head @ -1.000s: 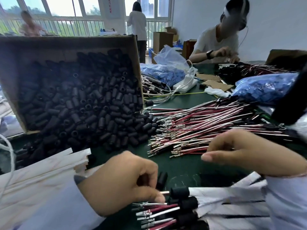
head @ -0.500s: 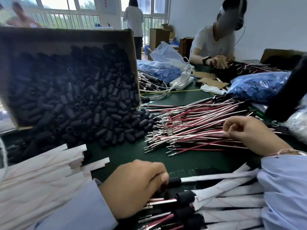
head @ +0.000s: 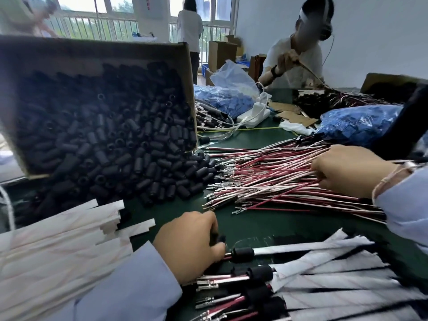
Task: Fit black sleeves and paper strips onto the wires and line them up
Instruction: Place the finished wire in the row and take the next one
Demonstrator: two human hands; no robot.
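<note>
A tilted cardboard box (head: 92,50) spills black sleeves (head: 139,158) onto the green table (head: 254,224). Loose red and white wires (head: 266,179) lie in a heap at centre right. My right hand (head: 347,170) curls into that heap and pinches a few wires. White paper strips (head: 58,246) are stacked at the lower left. Finished wires (head: 312,274) with sleeves and strips lie in a row at the bottom. My left hand (head: 187,246) is curled at the row's left end, with a black sleeve (head: 220,238) between its fingers, beside the top wire's sleeve (head: 242,253).
Two bags of blue parts (head: 356,123) (head: 222,98) and a white power strip (head: 254,114) lie at the back. A person (head: 298,54) works on wires across the table. Another cardboard box (head: 393,82) stands far right.
My right hand moved from over the finished row up to the wire heap and closed on wires. My left hand shifted slightly along the row's left end.
</note>
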